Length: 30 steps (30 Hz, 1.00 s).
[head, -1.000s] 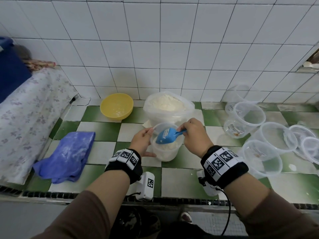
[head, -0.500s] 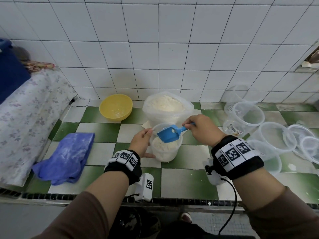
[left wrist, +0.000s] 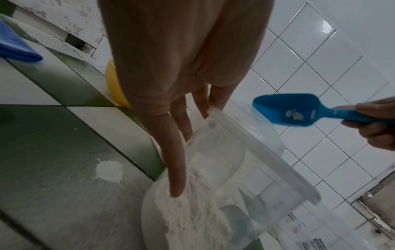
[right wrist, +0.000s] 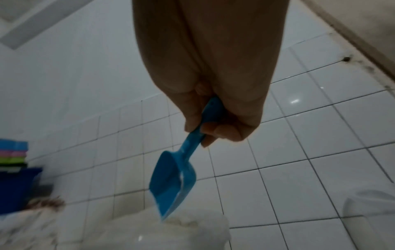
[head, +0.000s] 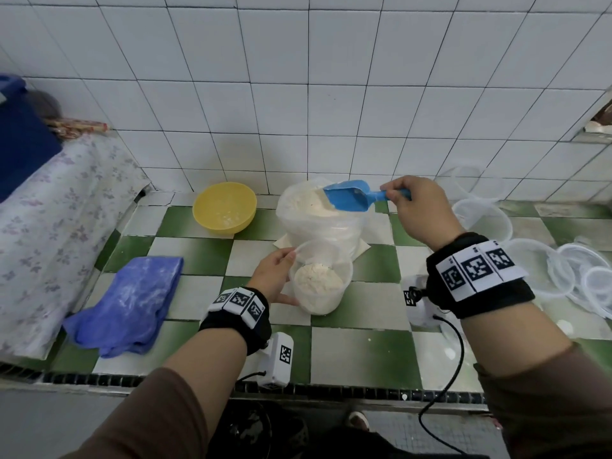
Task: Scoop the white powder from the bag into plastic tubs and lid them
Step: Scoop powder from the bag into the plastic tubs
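A clear plastic tub [head: 319, 279], about half full of white powder, stands on the green-and-white checked counter. My left hand [head: 275, 276] holds its left side, thumb by the rim and fingers along the wall [left wrist: 177, 152]. Behind the tub is the open bag of powder [head: 318, 220]. My right hand [head: 417, 210] grips the handle of a blue scoop [head: 347, 195], whose front edge touches the powder at the bag's top [right wrist: 173, 182]. Only a few crumbs lie in the scoop [left wrist: 295, 115].
A yellow bowl [head: 225, 207] sits left of the bag, and a blue cloth [head: 132, 299] lies further left. Several empty tubs [head: 483, 220] and lids [head: 589, 279] crowd the right side. A floral-covered surface [head: 49, 226] borders the left. The tiled wall is close behind.
My right hand has carried the scoop from over the tub up and back to the bag's powder. The left hand has stayed on the tub.
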Available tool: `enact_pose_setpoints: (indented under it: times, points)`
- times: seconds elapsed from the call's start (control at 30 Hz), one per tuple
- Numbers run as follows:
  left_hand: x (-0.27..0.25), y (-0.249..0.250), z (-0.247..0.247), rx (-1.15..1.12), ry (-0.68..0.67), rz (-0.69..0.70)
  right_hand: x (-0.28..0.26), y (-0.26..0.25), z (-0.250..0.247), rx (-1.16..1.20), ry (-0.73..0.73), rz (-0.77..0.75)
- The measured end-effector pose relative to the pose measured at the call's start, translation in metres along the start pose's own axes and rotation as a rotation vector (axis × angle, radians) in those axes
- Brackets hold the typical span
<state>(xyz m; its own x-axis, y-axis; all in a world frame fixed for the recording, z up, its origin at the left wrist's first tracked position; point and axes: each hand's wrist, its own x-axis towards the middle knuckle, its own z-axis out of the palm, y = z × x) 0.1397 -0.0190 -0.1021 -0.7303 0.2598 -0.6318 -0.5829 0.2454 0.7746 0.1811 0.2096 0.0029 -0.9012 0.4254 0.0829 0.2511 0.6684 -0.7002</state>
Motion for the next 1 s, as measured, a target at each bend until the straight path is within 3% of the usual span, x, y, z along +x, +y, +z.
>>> enact_pose_setpoints:
  times: [0.23,0.4,0.7,1.0]
  points:
    - [0.001,-0.003,-0.003,-0.004,-0.028,0.011,0.006,0.004,0.03,-0.321,0.082,-0.195]
    - [0.001,-0.004,-0.003,0.011,-0.027,0.014,0.006,-0.002,0.041,-0.449,0.04,-0.287]
    - [0.004,-0.004,-0.003,0.043,-0.013,0.01,0.019,-0.002,0.057,-0.514,-0.169,-0.178]
    - [0.005,-0.004,-0.001,0.049,0.001,0.005,0.029,-0.005,0.065,-0.369,-0.327,-0.003]
